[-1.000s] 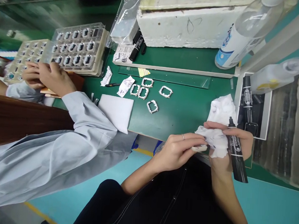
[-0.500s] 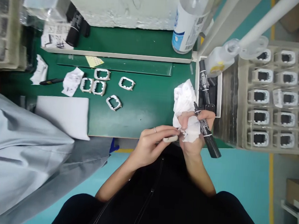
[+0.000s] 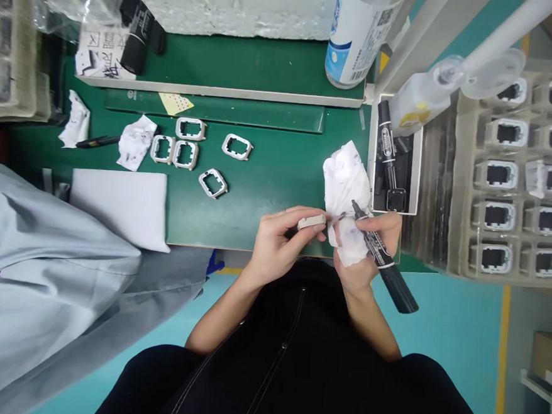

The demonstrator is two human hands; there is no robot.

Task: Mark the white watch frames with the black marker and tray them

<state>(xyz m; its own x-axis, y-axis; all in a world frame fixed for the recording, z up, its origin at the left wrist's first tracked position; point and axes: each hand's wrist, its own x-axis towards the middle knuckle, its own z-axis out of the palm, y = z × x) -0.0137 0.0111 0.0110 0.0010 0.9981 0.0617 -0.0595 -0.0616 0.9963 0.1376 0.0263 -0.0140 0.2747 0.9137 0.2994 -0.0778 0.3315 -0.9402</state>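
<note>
Head view showed me a pale rounded plastic frame (image 3: 311,221) over the near part of the green tabletop (image 3: 269,169), pinched edge-on by the left hand (image 3: 276,242) — further forward than half a second earlier, when it sat by the table's edge. I judged this a small repositioning, since the nib stood apart from the frame. The right hand (image 3: 356,279) gripped a black marker (image 3: 377,251) and a crumpled white tissue (image 3: 353,244) together. Another white paper wad (image 3: 347,174) lay just beyond; five loose white frames (image 3: 213,184) rested to the left. Right of the wad I saw a white-rimmed box (image 3: 419,147), then a translucent plastic tray (image 3: 517,272) of more frames. A co-worker's grey-blue sleeve (image 3: 65,243) filled the left, above turquoise floor (image 3: 455,346).
</note>
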